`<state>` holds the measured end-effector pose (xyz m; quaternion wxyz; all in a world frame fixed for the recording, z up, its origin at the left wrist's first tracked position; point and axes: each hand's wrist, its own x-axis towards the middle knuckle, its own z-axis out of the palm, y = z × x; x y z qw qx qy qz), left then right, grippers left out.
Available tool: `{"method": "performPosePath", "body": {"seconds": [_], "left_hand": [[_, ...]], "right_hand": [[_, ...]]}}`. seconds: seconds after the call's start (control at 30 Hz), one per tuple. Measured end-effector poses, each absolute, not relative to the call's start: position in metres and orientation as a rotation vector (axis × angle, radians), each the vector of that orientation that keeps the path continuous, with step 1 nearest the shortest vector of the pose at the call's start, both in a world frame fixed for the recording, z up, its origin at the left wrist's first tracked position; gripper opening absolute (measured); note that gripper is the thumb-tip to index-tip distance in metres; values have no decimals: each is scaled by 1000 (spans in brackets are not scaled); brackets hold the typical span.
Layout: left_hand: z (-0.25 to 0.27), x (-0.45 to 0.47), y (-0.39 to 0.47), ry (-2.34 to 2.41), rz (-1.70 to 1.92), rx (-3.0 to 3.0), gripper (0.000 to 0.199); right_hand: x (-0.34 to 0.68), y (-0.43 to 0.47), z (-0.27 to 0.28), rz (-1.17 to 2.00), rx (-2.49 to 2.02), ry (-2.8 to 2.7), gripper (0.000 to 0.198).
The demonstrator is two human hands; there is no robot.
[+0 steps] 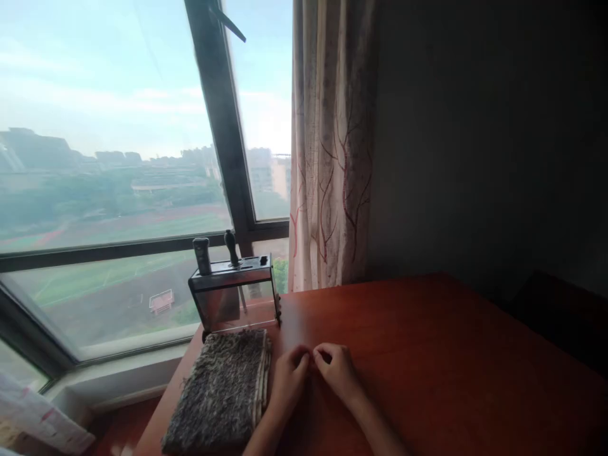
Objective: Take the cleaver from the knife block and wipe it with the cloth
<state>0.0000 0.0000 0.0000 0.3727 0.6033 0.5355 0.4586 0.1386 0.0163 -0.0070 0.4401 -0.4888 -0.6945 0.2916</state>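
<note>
Close together over the red-brown table (pixel 427 354), my two hands nearly meet at the fingertips. My left hand (pixel 291 373) is closed in a pinch, just to the right of a folded grey shaggy cloth (pixel 221 386). My right hand (pixel 335 370) is also pinched, thumb against the fingers. Whatever sits between the fingertips, if anything, is too small to make out. Behind the cloth stands a clear-sided knife block (pixel 232 275) with a dark frame, holding two black-handled knives.
A large window (pixel 118 158) with dark frames runs along the left, beyond the table's edge. A patterned curtain (pixel 332 158) hangs behind the table. The dark wall (pixel 484 145) is at the right, with a dim dark shape (pixel 560 310) below it.
</note>
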Motion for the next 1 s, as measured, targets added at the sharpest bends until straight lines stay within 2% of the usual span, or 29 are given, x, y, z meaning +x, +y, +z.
{"method": "performPosePath", "body": {"seconds": [0.73,1.0], "left_hand": [[9,4,-4,1306,1217,1480,22],[13,3,-3,1315,1245,1415,21]], "right_hand": [[143,16,2,889,-1166,-1646,26],[137,11,-1,730,-1193,-1705,11]]}}
